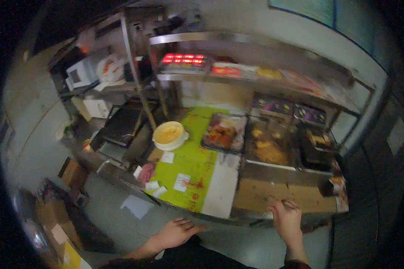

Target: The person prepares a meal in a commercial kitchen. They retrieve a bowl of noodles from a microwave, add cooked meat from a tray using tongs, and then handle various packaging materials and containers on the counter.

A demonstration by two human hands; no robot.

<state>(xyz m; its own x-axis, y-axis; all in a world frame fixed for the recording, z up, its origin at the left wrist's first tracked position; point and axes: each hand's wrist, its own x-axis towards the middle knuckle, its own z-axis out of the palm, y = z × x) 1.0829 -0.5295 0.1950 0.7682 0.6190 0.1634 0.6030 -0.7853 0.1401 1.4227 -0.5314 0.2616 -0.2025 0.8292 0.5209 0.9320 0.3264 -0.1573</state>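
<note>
In the head view my left hand (176, 233) hangs below the front edge of the counter, thumb apart from its fingers, holding nothing. My right hand (287, 215) is curled at the counter's front edge, over a brown cardboard sheet (269, 195). Blur hides whether anything thin lies between its fingers. Beyond that sheet, a griddle (272, 151) carries yellowish food. To its left a metal tray (225, 132) holds reddish-brown pieces of food. A cream-coloured round tub (170, 135) with yellow contents stands on a lime-green sheet (192, 161).
Paper slips (181, 182) and a pink cloth (145, 173) lie near the counter's front left. A shelf (242, 79) with a red-lit display (183, 59) spans the back. A dark fryer-like unit (318, 148) stands at right. Cardboard boxes (74, 175) stand on the floor at left.
</note>
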